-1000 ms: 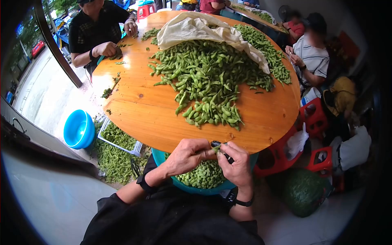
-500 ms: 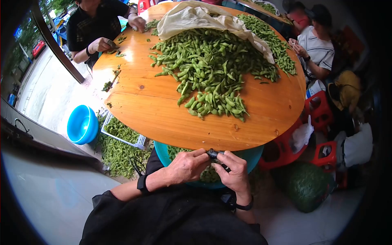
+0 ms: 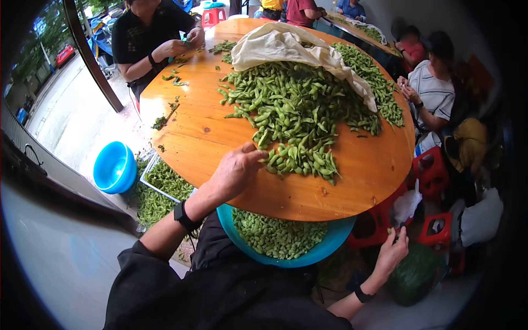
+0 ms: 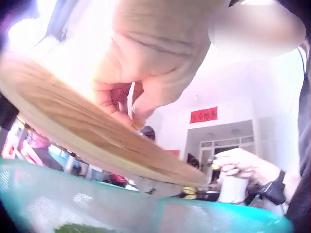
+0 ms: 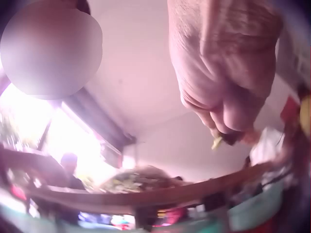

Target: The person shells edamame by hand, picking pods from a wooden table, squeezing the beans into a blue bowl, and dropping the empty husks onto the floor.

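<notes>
At the near left edge of a heap of green soybean pods [image 3: 300, 118] on the wooden table [image 3: 220, 176], my left hand [image 3: 234, 170] pinches at a pod with thumb and fingertips drawn together. Low over the tabletop [image 4: 82, 116], the same hand shows from below in the left wrist view. My right hand [image 3: 391, 254] is out to the right, beyond the table edge, its fingers curled on a small yellow-green pod piece [image 5: 217, 142]. Something dark shows at its fingertips, partly hidden. Between my arms, under the table edge, sits a teal basin [image 3: 236, 242] of shelled beans [image 3: 280, 236].
A cream cloth [image 3: 286, 47] covers the back of the heap. On the left floor are a blue bowl [image 3: 114, 168] and a white crate [image 3: 165, 179] among loose pods. Red stools [image 3: 432, 173] and a dark green bag [image 3: 415, 275] are at right. Other people sit around the table.
My hands were together over the basin, holding a small black thing. Now the left has moved forward to the pods and the right has swung out to the right.
</notes>
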Demonstrator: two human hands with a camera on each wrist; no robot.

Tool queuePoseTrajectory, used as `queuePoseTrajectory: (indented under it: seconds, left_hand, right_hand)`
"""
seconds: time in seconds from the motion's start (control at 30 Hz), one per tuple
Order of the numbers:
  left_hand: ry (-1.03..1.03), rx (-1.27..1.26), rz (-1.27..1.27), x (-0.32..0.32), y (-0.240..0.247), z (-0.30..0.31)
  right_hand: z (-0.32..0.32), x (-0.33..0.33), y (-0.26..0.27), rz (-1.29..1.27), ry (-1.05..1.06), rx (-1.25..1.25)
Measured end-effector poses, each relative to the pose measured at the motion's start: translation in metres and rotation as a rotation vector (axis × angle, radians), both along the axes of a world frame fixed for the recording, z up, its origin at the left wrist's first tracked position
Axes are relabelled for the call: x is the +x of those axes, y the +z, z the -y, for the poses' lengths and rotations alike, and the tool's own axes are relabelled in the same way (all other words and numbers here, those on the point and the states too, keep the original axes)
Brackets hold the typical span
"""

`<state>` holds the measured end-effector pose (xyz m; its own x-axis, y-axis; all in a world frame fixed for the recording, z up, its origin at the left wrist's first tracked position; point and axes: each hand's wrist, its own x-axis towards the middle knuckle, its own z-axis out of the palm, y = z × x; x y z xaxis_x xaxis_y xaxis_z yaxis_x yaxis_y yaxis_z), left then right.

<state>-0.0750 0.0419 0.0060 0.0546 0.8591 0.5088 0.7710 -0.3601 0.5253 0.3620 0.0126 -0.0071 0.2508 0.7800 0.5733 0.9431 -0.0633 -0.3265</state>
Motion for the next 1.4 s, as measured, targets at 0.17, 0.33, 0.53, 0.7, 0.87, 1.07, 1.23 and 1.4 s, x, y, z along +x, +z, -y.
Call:
queuePoseTrajectory:
  seconds: [0.17,0.33,0.53,0.7,0.87,1.07,1.23,1.4]
  left_hand:
    - [-0.039,-0.078,-0.162,-0.004,0.001,-0.027]
    - [0.118,-0.047,-0.183,0.003,-0.018,-0.025]
    - [-0.031,-0.332,0.408,0.018,0.013,0.015]
    - [-0.298,-0.686,0.95,0.058,0.016,0.056]
    - [-0.259,-0.591,0.981,0.07,0.001,0.062]
    - [-0.179,-0.326,0.668,0.079,-0.002,0.064]
    - [-0.705,-0.956,1.795,0.077,-0.011,0.064]
    - [-0.493,-0.776,1.59,0.089,-0.003,0.068]
  right_hand:
    - [0.002,-0.006,-0.001,0.0,0.048,0.015]
    - [-0.005,-0.066,0.014,-0.161,0.345,0.05]
    - [0.001,-0.152,0.025,-0.751,0.725,-0.313]
    - [0.002,-0.186,0.03,-1.347,0.991,-0.596]
    - [0.004,-0.182,0.028,-1.336,1.032,-0.678]
    - [0.006,-0.181,0.02,-1.18,1.03,-0.54]
    - [0.004,-0.17,0.014,-1.642,1.072,-0.678]
    - [0.005,-0.168,0.019,-1.685,1.101,-0.71]
